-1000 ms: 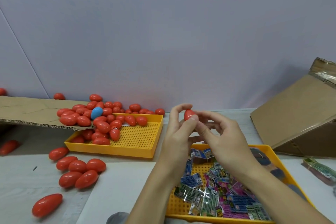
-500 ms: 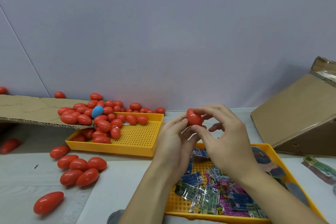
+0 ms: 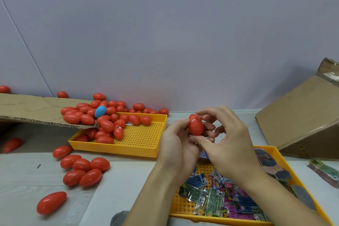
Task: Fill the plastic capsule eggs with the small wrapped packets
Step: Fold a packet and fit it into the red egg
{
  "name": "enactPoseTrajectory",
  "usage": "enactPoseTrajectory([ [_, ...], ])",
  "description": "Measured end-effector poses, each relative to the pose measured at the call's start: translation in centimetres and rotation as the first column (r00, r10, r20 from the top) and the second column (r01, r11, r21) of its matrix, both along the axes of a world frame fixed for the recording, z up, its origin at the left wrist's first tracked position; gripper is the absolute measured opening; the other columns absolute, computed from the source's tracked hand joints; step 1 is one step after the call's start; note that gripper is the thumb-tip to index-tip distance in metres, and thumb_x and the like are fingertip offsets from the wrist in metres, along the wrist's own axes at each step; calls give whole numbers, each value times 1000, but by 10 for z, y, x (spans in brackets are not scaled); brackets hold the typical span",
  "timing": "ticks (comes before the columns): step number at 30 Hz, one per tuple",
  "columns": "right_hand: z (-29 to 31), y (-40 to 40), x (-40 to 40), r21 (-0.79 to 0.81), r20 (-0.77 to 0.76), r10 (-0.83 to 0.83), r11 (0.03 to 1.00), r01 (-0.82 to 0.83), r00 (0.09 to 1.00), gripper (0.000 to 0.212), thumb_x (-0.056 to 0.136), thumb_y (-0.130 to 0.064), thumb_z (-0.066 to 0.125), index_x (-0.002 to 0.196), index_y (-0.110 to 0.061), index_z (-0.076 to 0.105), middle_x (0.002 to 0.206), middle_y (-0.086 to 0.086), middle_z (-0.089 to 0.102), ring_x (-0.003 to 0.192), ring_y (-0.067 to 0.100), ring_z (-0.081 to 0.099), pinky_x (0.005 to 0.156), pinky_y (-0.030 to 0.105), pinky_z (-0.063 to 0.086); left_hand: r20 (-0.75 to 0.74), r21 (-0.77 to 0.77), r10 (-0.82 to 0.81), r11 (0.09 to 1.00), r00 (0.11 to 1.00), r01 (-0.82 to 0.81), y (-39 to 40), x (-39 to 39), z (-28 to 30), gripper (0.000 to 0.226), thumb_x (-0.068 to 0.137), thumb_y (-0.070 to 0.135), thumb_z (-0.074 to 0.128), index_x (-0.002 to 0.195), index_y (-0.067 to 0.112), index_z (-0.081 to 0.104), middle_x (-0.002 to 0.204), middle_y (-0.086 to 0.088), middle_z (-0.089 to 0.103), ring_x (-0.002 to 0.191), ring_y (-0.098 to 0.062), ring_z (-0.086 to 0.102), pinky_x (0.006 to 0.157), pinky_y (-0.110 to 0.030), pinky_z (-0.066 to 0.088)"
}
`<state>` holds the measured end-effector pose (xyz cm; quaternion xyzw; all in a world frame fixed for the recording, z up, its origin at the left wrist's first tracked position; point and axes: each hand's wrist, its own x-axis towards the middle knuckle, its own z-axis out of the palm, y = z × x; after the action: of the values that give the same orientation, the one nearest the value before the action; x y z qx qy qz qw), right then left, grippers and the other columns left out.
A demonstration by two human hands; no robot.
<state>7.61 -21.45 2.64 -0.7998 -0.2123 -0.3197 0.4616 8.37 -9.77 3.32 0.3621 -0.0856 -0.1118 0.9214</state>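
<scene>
I saw the egg tray sitting left of and behind the packet tray on the table, with loose eggs before it and a cardboard box at far right.

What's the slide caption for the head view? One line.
Both hands hold a closed red egg above the packet tray.

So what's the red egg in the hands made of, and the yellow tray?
The red egg looks like smooth, glossy plastic: light glints off it, and a faint seam circles its middle. The yellow tray looks like hard, duller plastic, moulded with a grid of small holes. Neither can be confirmed by look alone.
</scene>
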Motion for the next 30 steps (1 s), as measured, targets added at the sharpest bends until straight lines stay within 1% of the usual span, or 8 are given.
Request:
enactPoseTrajectory([
  [3,0,0,0,-12,-6,6,1000,-6,1000,51,69,-14,88,107,-36,61,101,-18,59,99,4,57,73,12,46,15,24,56,998,998,-57,0,0,0,33,97,15,42,97,-10,63,78,-19,62,66,-25,60,59,-30,54],
  [9,3,-9,1,62,-63,91,994,-87,994,28,88,0,66,101,-24,71,87,-13,65,86,12,63,61,28,52,32,42,449,892,893,-450,15,12,-1,10,96,6,56,105,2,55,77,-11,64,59,-19,63,53,-25,52],
  [12,7,-17,2,-86,-256,170,976,-198,951,25,88,-3,64,85,-25,75,73,-7,69,67,12,65,58,31,53,11,107,524,846,852,-522,19,16,-1,20,93,3,62,104,11,47,74,-8,65,48,-16,55,42,-22,41],
  [14,8,-19,1,-281,-421,174,908,-310,890,19,89,-11,66,86,-26,77,74,-9,71,70,8,66,59,23,53,26,192,567,805,823,-561,20,18,-3,21,93,4,63,102,11,46,72,-6,60,41,-13,48,35,-20,33],
  [17,10,-16,-3,-387,-558,159,818,-425,814,6,87,-27,73,87,-25,78,74,-16,69,72,-1,64,59,14,48,63,284,607,750,792,-597,21,20,-7,16,96,9,62,103,12,48,72,-5,54,38,-11,44,35,-19,30],
  [21,12,-3,-9,-523,-662,18,705,-479,749,41,68,-57,83,97,-29,72,82,-13,64,72,4,61,58,19,46,71,297,613,740,787,-603,22,21,-9,15,97,8,59,104,11,47,74,-7,52,39,-12,46,35,-20,30],
  [24,9,3,-12,-568,-672,-30,663,-488,740,49,66,-54,86,102,-28,67,86,-11,60,76,9,60,60,21,47,104,302,579,756,809,-580,19,21,-10,13,97,5,58,103,12,48,74,-7,52,41,-13,47,35,-21,31],
  [30,11,-2,-9,-452,-732,29,727,-518,680,28,73,-39,86,89,-29,65,81,-7,66,70,5,60,60,20,48,148,332,537,764,830,-553,17,21,-12,16,96,4,59,101,14,49,73,-5,53,42,-14,49,36,-22,33],
])
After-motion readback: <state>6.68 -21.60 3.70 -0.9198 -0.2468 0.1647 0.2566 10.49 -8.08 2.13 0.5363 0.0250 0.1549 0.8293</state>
